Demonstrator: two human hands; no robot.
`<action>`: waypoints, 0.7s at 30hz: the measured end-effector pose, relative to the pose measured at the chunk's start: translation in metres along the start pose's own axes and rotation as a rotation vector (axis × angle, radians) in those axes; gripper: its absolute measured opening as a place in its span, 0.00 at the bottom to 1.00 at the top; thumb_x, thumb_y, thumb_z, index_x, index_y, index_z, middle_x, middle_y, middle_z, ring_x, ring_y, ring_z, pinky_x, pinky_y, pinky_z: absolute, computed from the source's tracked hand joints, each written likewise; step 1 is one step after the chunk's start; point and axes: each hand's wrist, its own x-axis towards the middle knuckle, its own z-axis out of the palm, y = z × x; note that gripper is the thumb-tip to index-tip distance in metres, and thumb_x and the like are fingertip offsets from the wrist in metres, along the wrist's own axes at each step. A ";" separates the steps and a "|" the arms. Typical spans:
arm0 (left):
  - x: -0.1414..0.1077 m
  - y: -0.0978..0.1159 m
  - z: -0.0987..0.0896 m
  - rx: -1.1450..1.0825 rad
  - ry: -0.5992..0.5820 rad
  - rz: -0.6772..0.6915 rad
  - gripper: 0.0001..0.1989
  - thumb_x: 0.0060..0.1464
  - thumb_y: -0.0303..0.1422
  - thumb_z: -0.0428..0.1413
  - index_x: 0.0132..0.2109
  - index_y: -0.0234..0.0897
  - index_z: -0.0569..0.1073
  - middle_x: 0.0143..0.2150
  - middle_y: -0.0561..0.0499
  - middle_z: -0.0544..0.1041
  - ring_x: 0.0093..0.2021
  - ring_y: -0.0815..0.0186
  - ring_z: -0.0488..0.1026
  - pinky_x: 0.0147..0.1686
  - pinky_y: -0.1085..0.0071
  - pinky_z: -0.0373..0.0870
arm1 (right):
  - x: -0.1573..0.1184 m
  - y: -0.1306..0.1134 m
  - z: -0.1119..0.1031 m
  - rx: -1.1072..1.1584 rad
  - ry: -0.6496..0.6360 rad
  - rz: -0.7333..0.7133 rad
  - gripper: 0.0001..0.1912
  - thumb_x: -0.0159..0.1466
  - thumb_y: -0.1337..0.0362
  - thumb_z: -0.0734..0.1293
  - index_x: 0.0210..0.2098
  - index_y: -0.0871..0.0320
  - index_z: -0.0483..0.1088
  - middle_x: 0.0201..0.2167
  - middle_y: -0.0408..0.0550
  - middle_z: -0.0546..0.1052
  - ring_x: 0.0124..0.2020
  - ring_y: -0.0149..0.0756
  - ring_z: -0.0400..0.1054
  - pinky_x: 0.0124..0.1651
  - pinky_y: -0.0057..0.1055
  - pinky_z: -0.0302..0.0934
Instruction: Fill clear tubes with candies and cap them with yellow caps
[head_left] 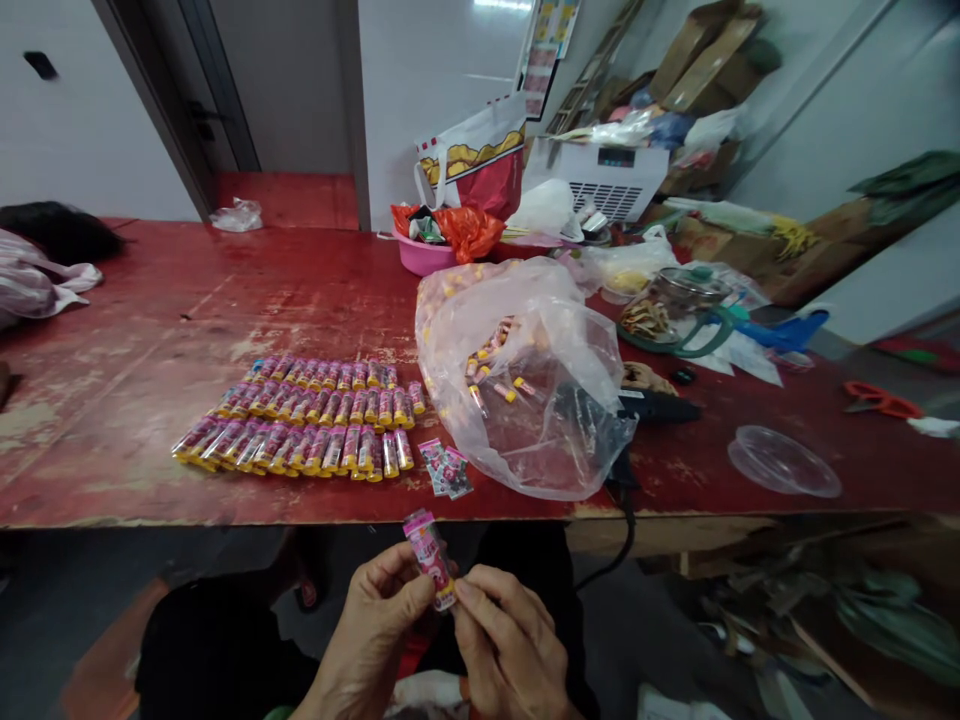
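Note:
Both hands hold one small pink-labelled tube [429,558] with a yellow end, just in front of the table edge. My left hand [379,610] pinches its side between thumb and fingers. At the lower yellow end, the thumb and fingertips of my right hand [510,630] close on it. Several rows of similar pink and yellow tubes [300,445] lie on the table ahead and to the left. A few flat printed sleeves [448,468] lie near the edge. Beyond my right hand, an open clear plastic bag [517,420] contains loose yellow-capped tubes [495,385].
A black corded tool [656,405] lies right of the bag, its cable hanging over the edge. Farther right are a glass pot [675,305], a clear lid [784,462] and red-handled scissors [881,400]. A pink basin [424,257] stands at the back of the red table [150,370].

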 end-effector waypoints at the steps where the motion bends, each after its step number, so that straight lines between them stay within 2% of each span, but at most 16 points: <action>1: -0.001 0.001 0.000 -0.003 0.001 0.005 0.19 0.35 0.39 0.74 0.35 0.36 0.81 0.29 0.49 0.80 0.30 0.68 0.75 0.36 0.76 0.70 | 0.000 0.000 0.000 0.003 -0.001 0.001 0.09 0.65 0.77 0.65 0.44 0.65 0.73 0.36 0.50 0.75 0.36 0.33 0.73 0.37 0.29 0.70; 4: -0.002 0.002 0.000 -0.016 0.000 0.021 0.19 0.35 0.38 0.74 0.36 0.37 0.81 0.29 0.50 0.79 0.30 0.69 0.74 0.36 0.77 0.70 | -0.002 0.003 -0.001 -0.085 -0.013 -0.084 0.07 0.66 0.76 0.65 0.42 0.66 0.73 0.34 0.50 0.76 0.37 0.34 0.73 0.38 0.30 0.69; 7: -0.001 0.000 -0.006 -0.028 0.004 0.018 0.19 0.37 0.37 0.74 0.38 0.37 0.81 0.30 0.50 0.79 0.29 0.70 0.74 0.35 0.76 0.71 | -0.005 0.008 -0.002 -0.264 -0.079 -0.281 0.07 0.65 0.78 0.65 0.37 0.65 0.74 0.33 0.49 0.78 0.39 0.38 0.73 0.42 0.33 0.69; 9: 0.001 -0.002 -0.012 -0.014 0.020 0.020 0.20 0.38 0.37 0.73 0.40 0.37 0.81 0.32 0.49 0.80 0.31 0.68 0.74 0.37 0.74 0.71 | -0.005 0.011 -0.003 -0.303 -0.121 -0.356 0.07 0.64 0.79 0.65 0.34 0.65 0.74 0.32 0.49 0.78 0.40 0.39 0.73 0.42 0.33 0.68; 10: 0.003 -0.003 -0.015 -0.001 0.031 0.029 0.21 0.38 0.38 0.73 0.42 0.37 0.81 0.33 0.48 0.80 0.32 0.67 0.75 0.38 0.74 0.71 | -0.005 0.011 -0.003 -0.273 -0.123 -0.327 0.08 0.64 0.79 0.64 0.33 0.64 0.73 0.32 0.49 0.77 0.39 0.38 0.73 0.41 0.32 0.68; 11: 0.004 -0.003 -0.017 0.015 0.039 0.040 0.22 0.39 0.38 0.73 0.43 0.37 0.81 0.34 0.47 0.81 0.33 0.67 0.75 0.39 0.73 0.71 | -0.005 0.012 -0.003 -0.211 -0.121 -0.240 0.08 0.64 0.78 0.64 0.34 0.64 0.73 0.32 0.49 0.77 0.37 0.37 0.73 0.39 0.31 0.68; 13: 0.005 -0.004 -0.020 0.046 0.036 0.062 0.22 0.41 0.39 0.72 0.44 0.38 0.81 0.36 0.47 0.81 0.37 0.65 0.75 0.41 0.72 0.70 | -0.003 0.012 -0.002 -0.024 -0.129 0.030 0.07 0.66 0.73 0.62 0.40 0.62 0.72 0.35 0.50 0.76 0.32 0.34 0.72 0.34 0.29 0.68; 15: 0.004 -0.004 -0.021 0.069 0.007 0.060 0.20 0.42 0.38 0.71 0.44 0.39 0.81 0.37 0.47 0.80 0.39 0.63 0.75 0.43 0.71 0.70 | -0.001 0.013 -0.002 0.146 -0.192 0.257 0.11 0.68 0.68 0.62 0.48 0.60 0.69 0.42 0.53 0.74 0.30 0.32 0.70 0.32 0.28 0.69; 16: 0.004 -0.004 -0.021 0.074 -0.009 0.057 0.20 0.42 0.37 0.71 0.44 0.39 0.81 0.37 0.47 0.80 0.40 0.63 0.75 0.44 0.71 0.70 | 0.000 0.013 -0.001 0.205 -0.242 0.303 0.12 0.68 0.66 0.62 0.50 0.59 0.69 0.43 0.53 0.73 0.31 0.33 0.71 0.34 0.29 0.69; 18: 0.005 -0.006 -0.022 0.084 -0.022 0.057 0.18 0.43 0.37 0.71 0.44 0.40 0.81 0.36 0.48 0.79 0.39 0.63 0.75 0.44 0.71 0.70 | 0.001 0.014 0.001 0.282 -0.297 0.288 0.10 0.67 0.69 0.62 0.48 0.58 0.70 0.41 0.51 0.74 0.35 0.34 0.71 0.37 0.28 0.69; 21: 0.010 -0.009 -0.029 0.101 0.001 0.102 0.19 0.44 0.38 0.70 0.45 0.40 0.81 0.35 0.49 0.79 0.38 0.64 0.75 0.43 0.71 0.70 | 0.001 0.016 0.006 0.330 -0.301 0.229 0.10 0.66 0.75 0.61 0.42 0.58 0.71 0.35 0.48 0.73 0.34 0.33 0.70 0.36 0.26 0.67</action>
